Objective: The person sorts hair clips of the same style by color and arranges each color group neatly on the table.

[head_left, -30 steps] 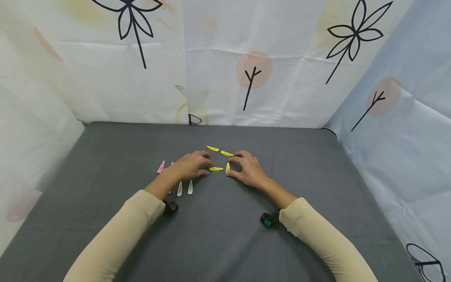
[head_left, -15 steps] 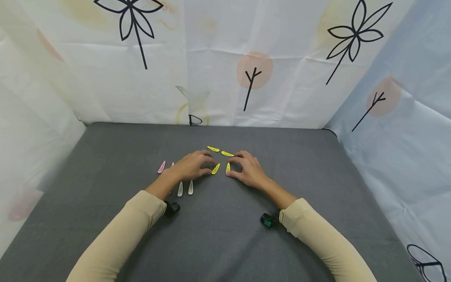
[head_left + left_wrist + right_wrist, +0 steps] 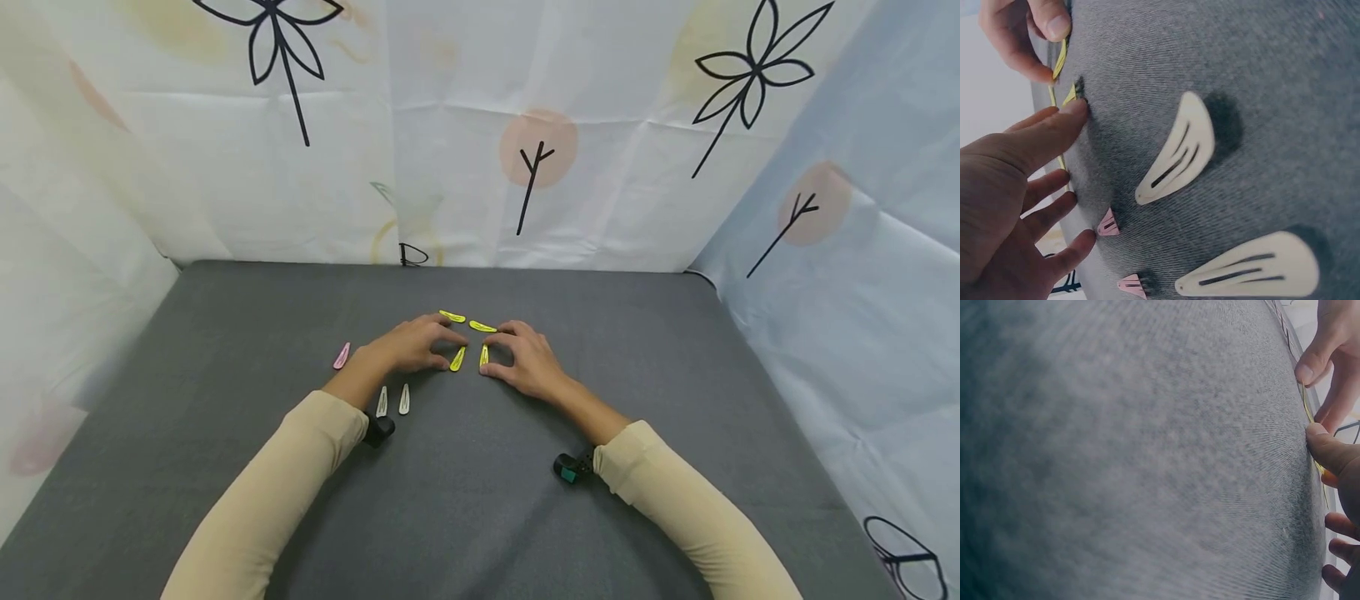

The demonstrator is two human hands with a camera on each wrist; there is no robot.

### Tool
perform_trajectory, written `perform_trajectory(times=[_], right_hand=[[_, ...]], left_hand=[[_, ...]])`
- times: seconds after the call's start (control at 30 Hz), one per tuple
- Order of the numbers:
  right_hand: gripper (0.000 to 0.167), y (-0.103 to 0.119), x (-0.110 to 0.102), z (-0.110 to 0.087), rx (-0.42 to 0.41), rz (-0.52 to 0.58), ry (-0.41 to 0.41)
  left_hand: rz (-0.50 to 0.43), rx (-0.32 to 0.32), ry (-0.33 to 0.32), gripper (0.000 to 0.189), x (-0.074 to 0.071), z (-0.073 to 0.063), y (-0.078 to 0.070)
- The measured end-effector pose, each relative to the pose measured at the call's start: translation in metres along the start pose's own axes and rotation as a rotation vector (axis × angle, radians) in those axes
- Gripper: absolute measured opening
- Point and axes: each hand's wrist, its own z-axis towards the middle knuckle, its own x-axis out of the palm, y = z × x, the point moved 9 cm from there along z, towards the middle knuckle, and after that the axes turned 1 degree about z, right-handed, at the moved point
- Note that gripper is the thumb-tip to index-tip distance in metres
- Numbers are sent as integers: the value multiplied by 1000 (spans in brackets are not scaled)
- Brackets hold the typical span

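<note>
Both hands are close together at the far middle of the table. My left hand (image 3: 415, 344) has thumb and index finger at the two ends of a slanted yellow snap hair clip (image 3: 457, 359). My right hand (image 3: 527, 360) pinches another yellow hair clip (image 3: 484, 356) end to end; this one stands nearly straight up and down in the head view. In the left wrist view, that clip (image 3: 1060, 59) spans the right thumb and index finger. Two further yellow clips, one at left (image 3: 453, 317) and one at right (image 3: 482, 327), lie just beyond the fingers.
Two cream hair clips, a left one (image 3: 382, 402) and a right one (image 3: 405, 399), lie below the left wrist. A pink clip (image 3: 342, 356) lies left of it; a second pink clip (image 3: 1108, 224) shows in the left wrist view. Patterned cloth (image 3: 465, 192) hangs behind the grey table (image 3: 480, 508).
The yellow clip at my left hand has turned from lying sideways to a slant. My left hand and forearm have shifted slightly right. My right hand has stayed in place.
</note>
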Motion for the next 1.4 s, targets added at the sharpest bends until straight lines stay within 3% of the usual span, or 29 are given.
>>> perform_trajectory(times=[0.4, 1.4], right_hand=[[47, -2, 1, 0, -4, 4, -7], [46, -1, 0, -1, 4, 6, -18]], left_hand=[[-55, -63, -3, 60, 1, -4, 3], [-36, -25, -57, 52, 4, -4, 1]])
